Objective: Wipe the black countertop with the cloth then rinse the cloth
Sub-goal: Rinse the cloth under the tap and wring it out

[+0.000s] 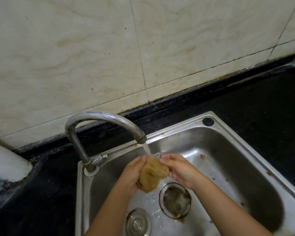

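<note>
Right now, in the head view, the cloth [152, 174] sits bunched between both hands over the steel sink [228, 133], directly under the faucet [99, 120] spout. Water runs from the spout and lands on the cloth's far, upper edge, just where the fingertips of the two hands nearly meet.

The left hand [132, 174] wraps the cloth's left side, its fingers curled round the wad from the left and beneath. The right hand [177, 169] pinches the right edge, fingers bent over the top and thumb side tucked against the fabric. Both hands are gripping it; neither is free.

The cloth's long axis runs roughly near-to-far and downward: its top is at the stream, its lower end hangs toward the near side, above and just left of the drain strainer [174, 200]. A loose drain plug [138, 222] lies on the sink floor nearer still, to the left.

My judgement is that the rinse is in hand, and what the next move turns on is this: the stream hits only the top end, so the lower, hanging part must be worked up under the water or squeezed between the hands. The hands are about equally near.

The black countertop [262, 103] surrounds the sink on the far, right and left sides.
</note>
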### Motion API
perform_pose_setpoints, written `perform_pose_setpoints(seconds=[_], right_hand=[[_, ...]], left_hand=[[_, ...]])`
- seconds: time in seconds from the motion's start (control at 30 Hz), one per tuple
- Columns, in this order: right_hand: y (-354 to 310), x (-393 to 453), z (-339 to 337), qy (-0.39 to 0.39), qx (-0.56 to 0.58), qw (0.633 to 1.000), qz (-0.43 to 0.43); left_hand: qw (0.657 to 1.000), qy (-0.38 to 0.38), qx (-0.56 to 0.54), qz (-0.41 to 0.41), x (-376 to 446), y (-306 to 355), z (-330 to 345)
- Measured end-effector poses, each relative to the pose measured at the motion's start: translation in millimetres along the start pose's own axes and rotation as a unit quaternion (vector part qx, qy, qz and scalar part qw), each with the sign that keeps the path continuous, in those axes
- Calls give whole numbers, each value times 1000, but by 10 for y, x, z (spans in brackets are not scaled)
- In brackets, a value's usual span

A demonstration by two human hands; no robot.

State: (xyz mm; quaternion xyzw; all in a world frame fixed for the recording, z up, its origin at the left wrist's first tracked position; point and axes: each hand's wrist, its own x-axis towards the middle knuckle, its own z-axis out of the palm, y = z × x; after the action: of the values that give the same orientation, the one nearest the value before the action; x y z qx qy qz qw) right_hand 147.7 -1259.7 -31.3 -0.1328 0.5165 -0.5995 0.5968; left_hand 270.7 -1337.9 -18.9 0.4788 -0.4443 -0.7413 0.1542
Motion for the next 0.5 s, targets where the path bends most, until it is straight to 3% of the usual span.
perform_pose_setpoints(seconds=[0.13, 0.27, 0.43, 0.5], right_hand=[[82, -2, 1, -13, -98, 994, 48], [148, 5, 32, 32, -134, 989, -60], [179, -16, 188, 22, -303, 935, -184], [135, -44, 236, 49, -351, 909, -220]], left_hand=[[998, 34, -49, 35, -10, -71, 40], [991, 83, -102, -26, -27, -19, -10], [990, 110, 80, -33, -47, 80, 83], [987, 143, 80, 0, -28, 82, 148]])
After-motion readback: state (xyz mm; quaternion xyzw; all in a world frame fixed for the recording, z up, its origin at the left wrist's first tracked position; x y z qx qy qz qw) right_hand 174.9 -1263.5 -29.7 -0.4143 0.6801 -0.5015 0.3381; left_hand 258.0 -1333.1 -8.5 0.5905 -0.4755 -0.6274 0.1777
